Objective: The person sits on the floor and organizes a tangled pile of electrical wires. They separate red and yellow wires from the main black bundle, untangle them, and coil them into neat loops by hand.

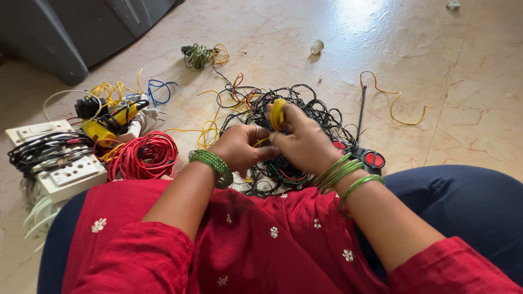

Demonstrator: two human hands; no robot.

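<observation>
Winding step: yellow wire (pixel 277 112) looped around right hand (pixel 305 142) fingers, left hand (pixel 239 148) pinching its trailing end, both closed on it, above black wire tangle (pixel 297 117) (centre floor). Next likely needs steady tension, feeding slack evenly. Red wire coil (pixel 144 155) left.

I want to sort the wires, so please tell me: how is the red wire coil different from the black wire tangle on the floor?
The red wire coil is wound in a neat round bundle; the black wire tangle is a loose, messy heap. The red wire coil lies to the left, untouched, while both hands, left hand and right hand, work over the black wire tangle. The tangle also spreads wider. Both lie on the floor.
</observation>
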